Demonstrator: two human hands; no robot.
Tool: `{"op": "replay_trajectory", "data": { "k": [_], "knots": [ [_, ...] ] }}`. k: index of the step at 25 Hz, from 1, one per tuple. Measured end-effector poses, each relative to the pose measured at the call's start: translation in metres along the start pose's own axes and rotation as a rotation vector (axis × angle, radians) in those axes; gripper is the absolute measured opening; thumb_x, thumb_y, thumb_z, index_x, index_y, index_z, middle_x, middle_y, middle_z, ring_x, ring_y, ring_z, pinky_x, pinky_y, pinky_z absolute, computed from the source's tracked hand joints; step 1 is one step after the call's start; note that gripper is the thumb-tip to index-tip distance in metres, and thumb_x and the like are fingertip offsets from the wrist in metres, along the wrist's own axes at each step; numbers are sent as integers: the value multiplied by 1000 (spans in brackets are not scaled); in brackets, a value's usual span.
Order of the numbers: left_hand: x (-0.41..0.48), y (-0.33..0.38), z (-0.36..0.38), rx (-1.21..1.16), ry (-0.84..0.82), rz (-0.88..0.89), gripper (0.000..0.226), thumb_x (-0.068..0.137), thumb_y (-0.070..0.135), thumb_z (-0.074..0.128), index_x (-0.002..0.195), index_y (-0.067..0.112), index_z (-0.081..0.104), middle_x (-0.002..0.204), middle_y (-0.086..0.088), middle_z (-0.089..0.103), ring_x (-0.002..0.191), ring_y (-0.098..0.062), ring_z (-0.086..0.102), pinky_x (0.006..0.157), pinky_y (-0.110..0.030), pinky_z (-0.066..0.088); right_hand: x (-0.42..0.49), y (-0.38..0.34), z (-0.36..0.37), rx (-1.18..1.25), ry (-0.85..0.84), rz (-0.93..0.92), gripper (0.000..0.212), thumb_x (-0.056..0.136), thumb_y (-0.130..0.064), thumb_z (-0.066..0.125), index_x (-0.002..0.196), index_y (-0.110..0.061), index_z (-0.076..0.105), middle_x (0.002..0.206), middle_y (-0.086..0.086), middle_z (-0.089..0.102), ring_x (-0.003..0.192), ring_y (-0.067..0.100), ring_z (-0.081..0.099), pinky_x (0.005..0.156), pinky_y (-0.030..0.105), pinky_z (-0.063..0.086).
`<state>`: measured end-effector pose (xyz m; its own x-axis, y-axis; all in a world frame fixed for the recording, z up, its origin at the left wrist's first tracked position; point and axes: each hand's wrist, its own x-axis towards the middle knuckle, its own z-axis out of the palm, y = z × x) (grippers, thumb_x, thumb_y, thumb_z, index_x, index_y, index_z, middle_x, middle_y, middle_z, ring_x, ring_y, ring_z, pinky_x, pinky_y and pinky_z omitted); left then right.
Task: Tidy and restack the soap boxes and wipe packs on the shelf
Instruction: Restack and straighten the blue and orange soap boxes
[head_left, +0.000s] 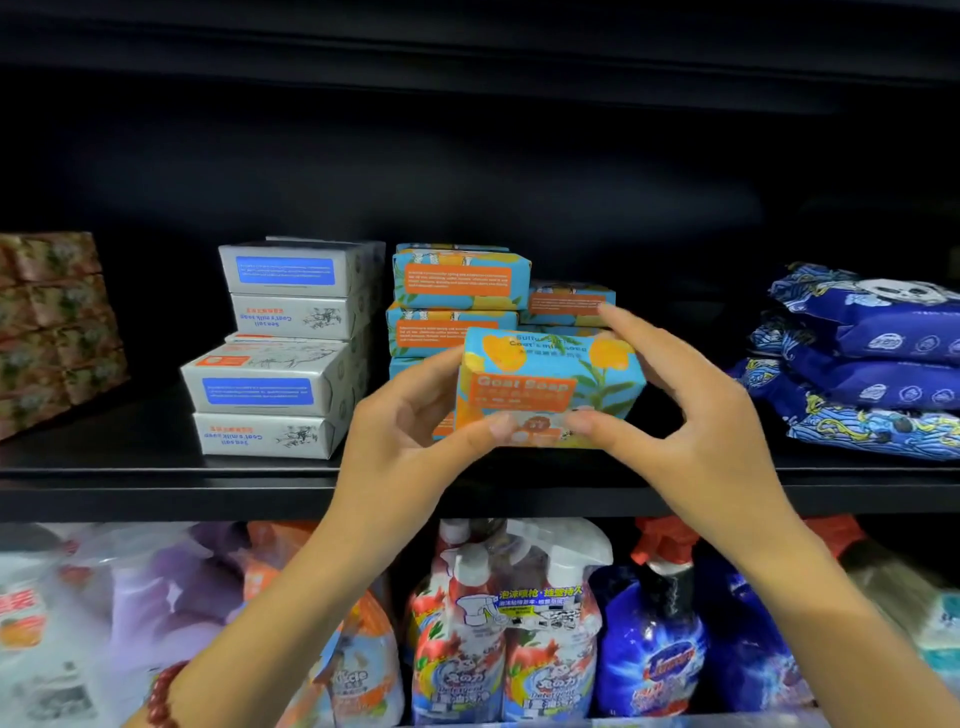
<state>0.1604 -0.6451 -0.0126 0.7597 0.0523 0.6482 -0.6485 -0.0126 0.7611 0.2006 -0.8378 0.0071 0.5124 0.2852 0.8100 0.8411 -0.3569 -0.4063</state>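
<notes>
The black shelf (156, 470) runs across the whole view, with spray bottles (545, 623) in a row beneath it. On its right the blue wipe packs (872, 364) lie in a slumped, uneven pile. On its left the white boxes (280, 353) sit in two stacks, one near and one far, several with their print upside down. In the middle stands the blue-and-orange stack (457, 291), its boxes not squared to one another, with a lower stack just right of it and farther back.

You hold one soap box (545, 384) in front of that stack, over the shelf's near part and slightly tilted, its "Goat Soap" face towards you. Whether its underside touches the shelf cannot be told. Your left hand (410, 431) grips its left end and your right hand (691, 410) its right end. Your fingers (623, 322) curl over the far top corner, and both thumbs press the lower front edge.

The box likely handles as a stiff, dense little block, but its glossy wrap may slip. Keep your hold on the short ends, spare the corners, and set it down flat.
</notes>
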Motion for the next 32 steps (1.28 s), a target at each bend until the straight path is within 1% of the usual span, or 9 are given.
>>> {"op": "replay_trajectory", "data": {
  "k": [5, 9, 13, 16, 20, 23, 26, 29, 32],
  "knots": [
    [-1, -1, 0, -76, -8, -66, 68, 58, 11, 84, 120, 18, 57, 110, 9, 70, 105, -9, 64, 80, -21, 52, -4, -5, 3, -127, 131, -212, 33, 73, -16, 75, 101, -4, 63, 102, 0, 63, 99, 8, 58, 87, 14, 42],
    [-1, 2, -1, -57, -61, -40, 55, 55, 28, 78, 107, 21, 63, 105, 6, 72, 100, -11, 67, 79, -22, 53, -9, -3, 9, -191, 195, -423, 26, 73, 7, 63, 98, -1, 59, 107, 9, 58, 107, 23, 55, 94, 28, 44],
    [1, 2, -5, 39, -74, 17, 62, 53, 22, 83, 110, 14, 59, 109, 0, 69, 105, -15, 65, 85, -27, 53, -12, 2, 10, -165, 6, -102, 65, 67, -17, 81, 124, -14, 48, 130, -3, 48, 121, 10, 47, 96, 17, 40],
    [0, -2, -9, 205, -117, 122, 65, 56, 26, 83, 114, 20, 53, 116, 3, 62, 115, -19, 58, 93, -38, 50, -13, 2, 7, 199, -230, 240, 99, 54, -42, 82, 139, -37, 31, 124, -24, 55, 114, -6, 52, 89, 8, 42],
    [-2, -6, -7, 414, -156, 270, 56, 68, 30, 79, 116, 26, 52, 125, 9, 54, 123, -19, 50, 97, -42, 46, -7, 5, 2, 465, -166, 353, 75, 57, -30, 76, 128, -21, 51, 115, -9, 62, 102, 2, 62, 78, 14, 50],
    [-3, -9, -10, 545, -168, 336, 64, 67, 27, 82, 122, 26, 49, 133, 3, 46, 130, -15, 43, 99, -41, 44, -7, -1, 1, 393, -133, 263, 50, 60, -25, 75, 109, -18, 64, 106, -7, 62, 98, 6, 63, 75, 14, 51],
    [-5, -9, -15, 545, -213, 219, 86, 58, 43, 84, 133, 37, 41, 137, 9, 41, 132, -13, 40, 101, -34, 44, -15, -6, 8, 188, -18, 104, 42, 67, -17, 80, 104, -19, 62, 105, -10, 57, 104, 6, 57, 78, 12, 48],
    [-8, -6, -14, 308, -143, 11, 69, 62, 50, 74, 125, 37, 50, 123, 11, 59, 115, -8, 58, 90, -23, 48, -21, -5, 21, 35, 75, -110, 38, 70, -10, 74, 104, -16, 57, 107, -7, 52, 107, 8, 53, 83, 16, 47],
    [-9, -7, -16, 225, -83, -42, 58, 56, 40, 80, 110, 29, 62, 110, 6, 68, 100, -11, 66, 82, -25, 52, -24, -2, 31, -33, 92, -236, 38, 71, 1, 69, 101, -13, 50, 107, 2, 50, 109, 9, 49, 89, 15, 43]
  ]
}}
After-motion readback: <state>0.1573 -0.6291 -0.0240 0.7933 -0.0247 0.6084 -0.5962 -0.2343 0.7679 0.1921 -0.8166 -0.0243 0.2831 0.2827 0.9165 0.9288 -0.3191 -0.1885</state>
